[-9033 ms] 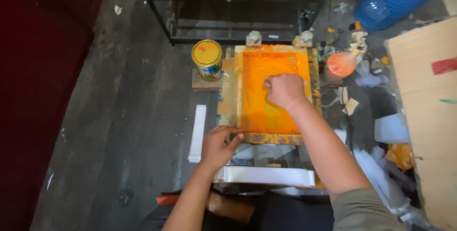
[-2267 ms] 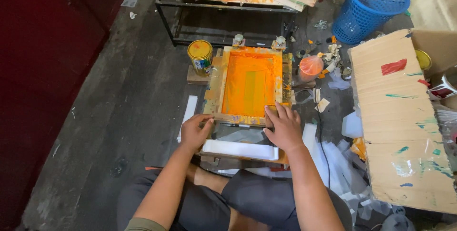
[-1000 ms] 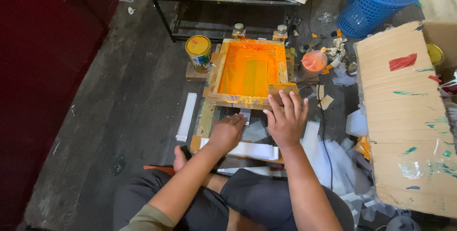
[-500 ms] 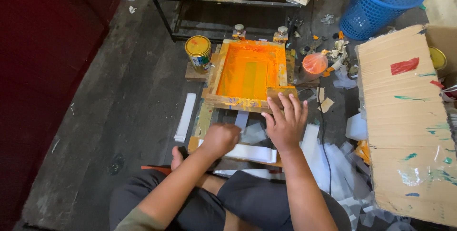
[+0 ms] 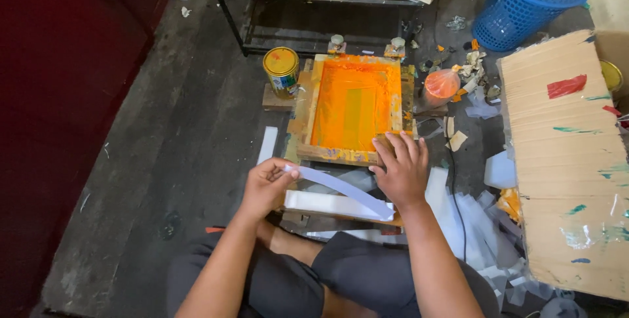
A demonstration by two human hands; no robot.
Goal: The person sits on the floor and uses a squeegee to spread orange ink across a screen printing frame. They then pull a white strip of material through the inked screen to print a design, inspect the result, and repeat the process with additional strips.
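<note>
1. You are at the strip-handling step of screen printing: your left hand [image 5: 265,183] pinches one end of a pale strip [image 5: 341,189] between thumb and fingers and holds it raised, just in front of the wooden screen frame [image 5: 354,105].
2. Your right hand [image 5: 400,167] lies flat with fingers spread, pressing the frame's near right corner.
3. The strip slants from your left hand down to the white stack [image 5: 337,205] below the frame; its far end touches the stack.
4. The orange mesh looks coated with ink; the paint tin [image 5: 282,72] stands just left of the frame.
5. The next move likely calls for a steady pinch and keeping the frame pinned.
</note>
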